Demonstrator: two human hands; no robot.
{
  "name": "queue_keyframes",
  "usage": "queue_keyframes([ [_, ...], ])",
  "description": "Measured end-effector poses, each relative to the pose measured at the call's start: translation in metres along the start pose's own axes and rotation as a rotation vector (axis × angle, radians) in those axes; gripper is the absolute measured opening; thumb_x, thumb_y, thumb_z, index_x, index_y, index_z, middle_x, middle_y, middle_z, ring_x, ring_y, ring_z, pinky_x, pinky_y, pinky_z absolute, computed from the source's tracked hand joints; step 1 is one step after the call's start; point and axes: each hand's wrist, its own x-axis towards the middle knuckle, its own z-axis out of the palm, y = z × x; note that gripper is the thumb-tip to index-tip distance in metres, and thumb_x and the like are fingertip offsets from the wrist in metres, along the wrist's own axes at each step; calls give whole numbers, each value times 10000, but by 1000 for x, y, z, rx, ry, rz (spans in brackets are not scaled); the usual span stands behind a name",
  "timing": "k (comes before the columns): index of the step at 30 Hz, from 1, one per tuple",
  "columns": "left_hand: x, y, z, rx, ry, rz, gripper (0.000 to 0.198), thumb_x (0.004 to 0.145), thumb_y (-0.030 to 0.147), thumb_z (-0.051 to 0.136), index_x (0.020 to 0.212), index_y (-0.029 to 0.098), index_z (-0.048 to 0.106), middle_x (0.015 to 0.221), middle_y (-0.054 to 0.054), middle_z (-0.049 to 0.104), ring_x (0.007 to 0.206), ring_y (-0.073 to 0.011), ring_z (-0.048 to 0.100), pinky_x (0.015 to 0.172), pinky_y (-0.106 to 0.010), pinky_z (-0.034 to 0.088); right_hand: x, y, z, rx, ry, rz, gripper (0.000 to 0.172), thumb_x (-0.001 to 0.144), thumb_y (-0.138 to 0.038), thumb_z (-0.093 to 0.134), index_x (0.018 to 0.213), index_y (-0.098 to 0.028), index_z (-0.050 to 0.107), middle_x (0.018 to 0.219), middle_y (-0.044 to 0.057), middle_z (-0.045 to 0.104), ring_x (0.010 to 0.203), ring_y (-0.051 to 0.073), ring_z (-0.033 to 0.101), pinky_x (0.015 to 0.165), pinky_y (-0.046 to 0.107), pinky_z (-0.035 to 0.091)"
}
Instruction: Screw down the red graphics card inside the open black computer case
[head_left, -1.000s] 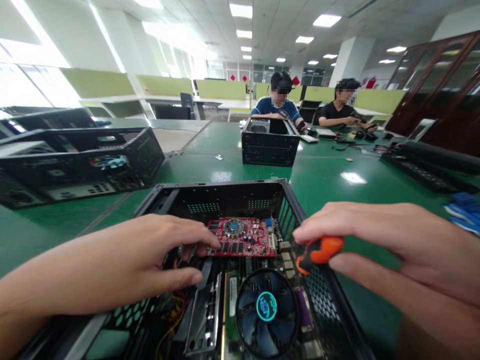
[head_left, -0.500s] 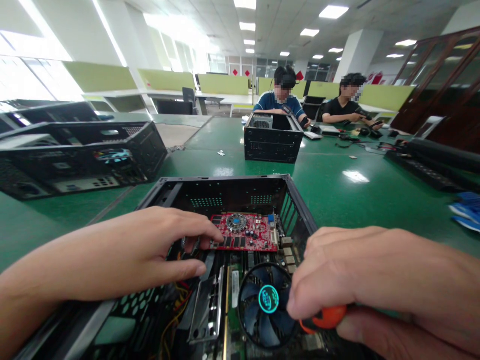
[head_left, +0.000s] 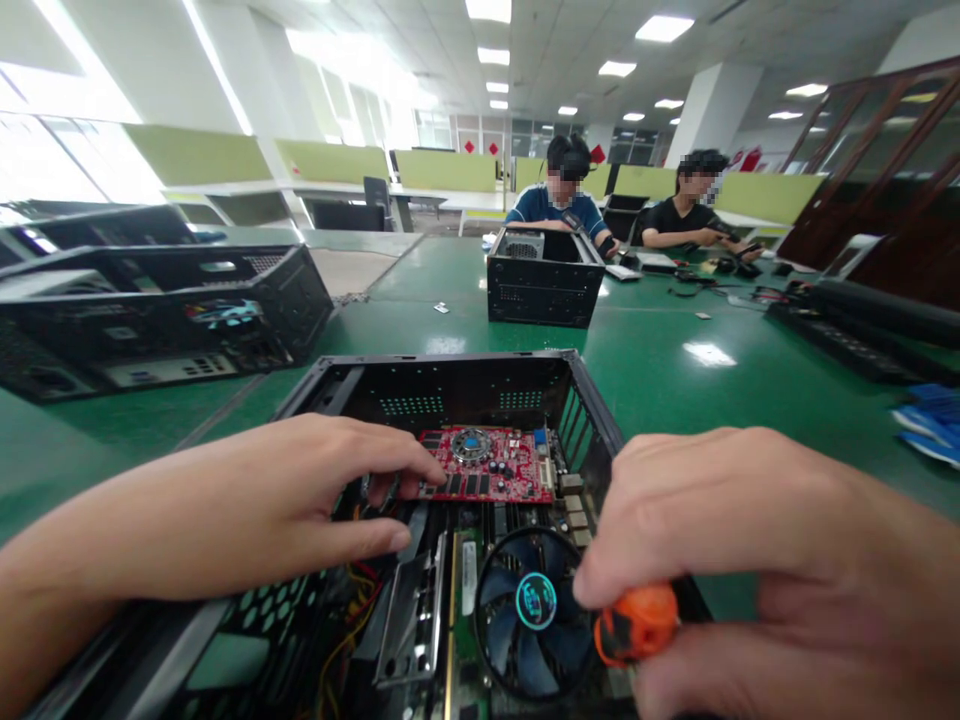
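An open black computer case lies on the green table in front of me. Inside stand a red graphics card and a black cooler fan with a teal centre. My left hand reaches into the case, fingers curled on the card's left edge. My right hand is closed round an orange-and-black screwdriver handle just right of the fan, over the case's right wall. The screwdriver's shaft is hidden.
A second open case lies at the left and a third stands further back. Two people sit at the far side of the green table with tools and cables. A black panel and blue items lie at the right.
My right hand with the screwdriver came down from above the case's right wall to beside the fan, then turned slightly. My left hand stayed on the red card.
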Motion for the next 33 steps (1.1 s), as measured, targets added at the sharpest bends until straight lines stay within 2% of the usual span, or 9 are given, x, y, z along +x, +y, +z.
queue_keyframes([
  [3, 0, 1, 0, 10, -1, -9, 450, 1140, 681, 808, 1506, 459, 948, 1337, -7, 1007, 1144, -338, 952, 1035, -393, 756, -11, 3, -6, 134, -119, -93, 75, 1249, -205, 930, 1315, -232, 952, 1213, -7, 1025, 1085, 133, 982, 1047, 170, 728],
  [6, 0, 3, -2, 5, 0, -8, 439, 1129, 661, 821, 1493, 456, 956, 1338, -9, 1011, 1150, -333, 953, 1024, -382, 751, -21, 1, 0, 175, -113, -90, 188, 1314, -216, 815, 1434, -321, 915, 1253, -36, 1037, 1125, 153, 1006, 1118, 234, 757],
  [8, 0, 4, -3, -10, -7, -11, 426, 1127, 631, 833, 1489, 445, 960, 1326, -10, 1014, 1137, -328, 954, 1006, -379, 743, -19, -4, 11, 154, 6, -59, 260, 1316, -212, 815, 1532, -347, 868, 1335, -31, 1023, 1160, 161, 1004, 1064, 217, 769],
  [10, -1, 5, -3, -31, -31, -25, 401, 1129, 573, 842, 1488, 440, 961, 1332, 4, 1013, 1149, -316, 955, 1005, -373, 727, -12, -9, 26, 95, 271, -21, 245, 1291, -247, 869, 1507, -361, 875, 1321, -39, 1017, 1124, 148, 1001, 996, 142, 747],
  [13, -2, 7, -3, -62, -36, -29, 380, 1133, 474, 818, 1485, 449, 958, 1355, 38, 1008, 1186, -285, 952, 1023, -353, 690, 4, -13, 46, 80, 374, 25, 314, 1301, -213, 836, 1556, -392, 872, 1444, -23, 1006, 1301, 187, 982, 1121, 173, 730],
  [18, -1, 16, -6, -53, -51, -40, 360, 1123, 445, 808, 1443, 387, 961, 1351, 4, 1009, 1183, -300, 944, 1014, -366, 676, 26, -7, 52, 248, 151, 9, 426, 1201, -172, 822, 1604, -279, 914, 1386, 17, 995, 1250, 200, 955, 1259, 263, 695],
  [25, 1, 16, -7, -53, -49, -19, 336, 1116, 435, 803, 1410, 391, 960, 1338, -10, 1011, 1171, -312, 958, 989, -380, 680, 33, -8, 56, 188, 128, -15, 338, 1213, -141, 753, 1470, -188, 967, 1316, 66, 1006, 1178, 198, 943, 1239, 255, 690],
  [30, 2, 17, -7, -94, -21, -37, 362, 1046, 562, 871, 1373, 455, 984, 1294, 2, 1021, 1135, -357, 965, 960, -406, 722, 28, 0, 62, 270, 160, -149, 168, 1301, -307, 861, 1242, -176, 948, 1116, 25, 932, 1066, 126, 901, 1033, 133, 657],
  [33, 4, 19, -8, -97, -30, -43, 361, 1051, 558, 859, 1372, 456, 988, 1298, 1, 1020, 1138, -358, 963, 974, -405, 737, 30, 0, 58, 287, 102, -112, 202, 1294, -260, 845, 1420, -167, 973, 1252, 52, 983, 1146, 143, 934, 1120, 146, 676],
])
